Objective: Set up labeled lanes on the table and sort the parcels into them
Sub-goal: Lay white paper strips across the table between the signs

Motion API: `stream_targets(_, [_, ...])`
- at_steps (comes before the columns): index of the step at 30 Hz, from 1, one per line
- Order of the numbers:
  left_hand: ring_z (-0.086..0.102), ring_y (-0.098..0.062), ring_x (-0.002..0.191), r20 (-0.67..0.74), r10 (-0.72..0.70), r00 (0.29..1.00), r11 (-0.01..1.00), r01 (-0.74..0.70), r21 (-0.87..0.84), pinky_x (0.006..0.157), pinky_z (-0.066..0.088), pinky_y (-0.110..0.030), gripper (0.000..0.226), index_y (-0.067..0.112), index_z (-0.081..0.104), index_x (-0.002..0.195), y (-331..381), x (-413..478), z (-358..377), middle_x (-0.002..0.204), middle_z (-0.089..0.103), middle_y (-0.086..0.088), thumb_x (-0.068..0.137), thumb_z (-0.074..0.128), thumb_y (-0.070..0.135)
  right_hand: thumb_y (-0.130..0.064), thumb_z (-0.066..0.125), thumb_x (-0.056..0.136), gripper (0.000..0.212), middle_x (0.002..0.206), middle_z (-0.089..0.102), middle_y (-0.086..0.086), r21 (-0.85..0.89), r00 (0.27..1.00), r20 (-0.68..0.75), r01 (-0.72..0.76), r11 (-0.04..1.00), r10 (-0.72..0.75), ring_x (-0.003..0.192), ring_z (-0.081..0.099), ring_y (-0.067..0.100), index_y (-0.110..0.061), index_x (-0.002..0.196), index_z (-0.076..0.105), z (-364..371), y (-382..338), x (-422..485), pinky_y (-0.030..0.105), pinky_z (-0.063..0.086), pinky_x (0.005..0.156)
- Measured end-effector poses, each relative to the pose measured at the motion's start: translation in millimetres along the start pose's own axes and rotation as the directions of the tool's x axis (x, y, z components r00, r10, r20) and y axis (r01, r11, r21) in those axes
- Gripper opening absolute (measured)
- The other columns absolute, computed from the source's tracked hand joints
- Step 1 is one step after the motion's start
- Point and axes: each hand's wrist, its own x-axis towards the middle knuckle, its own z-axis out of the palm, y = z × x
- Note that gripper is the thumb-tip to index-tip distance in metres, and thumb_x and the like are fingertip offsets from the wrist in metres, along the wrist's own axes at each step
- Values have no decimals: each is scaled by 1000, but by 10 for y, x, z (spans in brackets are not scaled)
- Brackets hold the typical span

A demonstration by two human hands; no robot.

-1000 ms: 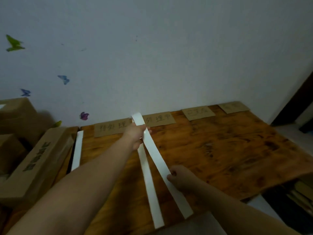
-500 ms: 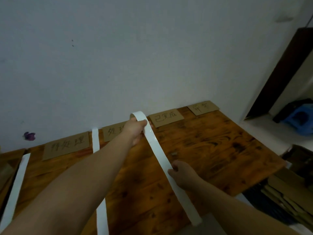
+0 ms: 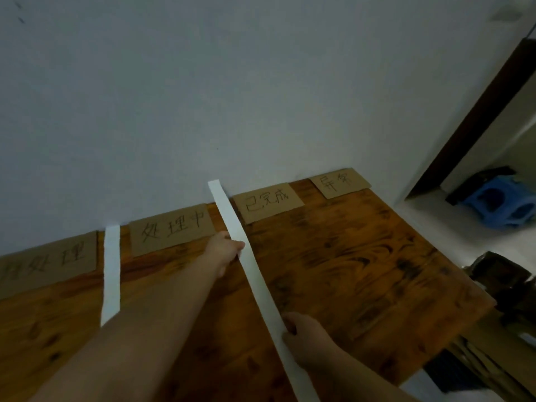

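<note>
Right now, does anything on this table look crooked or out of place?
The long white strip, held by the left hand and right hand, isn't flat yet: its far end sticks up past the table's back edge in front of the wall. The other strip lies flat.

Open table [image 3: 362, 271] lies right of the white strip [image 3: 252, 271]; wall [image 3: 261, 97] closes behind.

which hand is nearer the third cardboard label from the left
Left. The left hand sits just below-left of the label; the right hand is much further down the white strip.
</note>
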Motion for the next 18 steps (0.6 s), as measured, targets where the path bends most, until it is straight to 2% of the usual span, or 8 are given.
stream_targets(3, [48, -30, 122, -88, 68, 994, 956, -40, 290, 101, 44, -44, 62, 10, 36, 139, -261, 120, 115, 137, 47, -13, 85, 65, 14, -20, 52, 96, 52, 134, 51, -6, 35, 1000, 8, 18, 999, -19, 114, 54, 13, -33, 143, 33, 1, 173, 114, 27, 48, 91])
stream_targets(4, [42, -30, 128, -88, 137, 987, 859, -74, 506, 103, 41, -43, 72, 14, 28, 144, -357, 115, 142, 144, 39, -11, 84, 67, 23, -19, 53, 95, 54, 125, 54, -8, 45, 1000, 9, 23, 999, -23, 103, 58, 9, -35, 142, 33, 15, 242, 147, 22, 51, 80])
stream_targets(6, [28, -29, 137, 45, 233, 971, 527, -165, 833, 106, 32, -45, 79, 23, 19, 147, -566, 66, 192, 153, 22, -7, 84, 62, 44, -18, 53, 95, 51, 105, 56, -11, -6, 998, 31, 54, 999, -54, 80, 58, 4, -38, 138, 34, 66, 362, 179, 15, 47, 62])
stream_targets(7, [20, -30, 140, 140, 213, 967, 381, -214, 900, 108, 27, -48, 76, 27, 19, 147, -667, 43, 224, 155, 17, -5, 85, 55, 53, -19, 52, 96, 47, 104, 57, -11, -76, 994, 52, 102, 992, -99, 79, 56, 3, -38, 136, 37, 84, 406, 166, 15, 47, 63])
stream_targets(9, [4, -31, 144, 253, 99, 962, 217, -269, 938, 112, 13, -54, 72, 29, 19, 147, -817, 17, 280, 158, 7, -3, 87, 43, 61, -22, 48, 98, 39, 128, 52, -5, -300, 965, 116, 261, 917, -237, 104, 51, 8, -33, 135, 42, 90, 499, 142, 23, 46, 89])
stream_targets(11, [-6, -31, 144, 252, 49, 966, 183, -257, 949, 113, 4, -56, 73, 28, 13, 148, -891, 17, 312, 159, 0, -2, 89, 42, 59, -29, 44, 99, 42, 150, 30, 1, -531, 922, 213, 388, 754, -325, 134, 29, 21, -26, 140, 38, 80, 559, 149, 39, 28, 111])
stream_targets(13, [-9, -29, 144, 225, 67, 972, 175, -233, 957, 114, 1, -55, 75, 27, 9, 149, -928, 36, 337, 159, -4, -1, 89, 46, 53, -35, 42, 98, 50, 156, 16, 3, -635, 887, 271, 457, 623, -374, 142, 11, 28, -23, 145, 28, 81, 593, 158, 48, 17, 114])
stream_targets(18, [-12, -29, 144, 134, 102, 986, 201, -152, 968, 114, 4, -53, 76, 27, 6, 150, -836, 135, 395, 159, -6, -2, 91, 49, 46, -36, 34, 100, 59, 161, 1, 2, -654, 876, 283, 474, 590, -390, 146, -2, 27, -23, 152, 10, 89, 620, 242, 51, 9, 115])
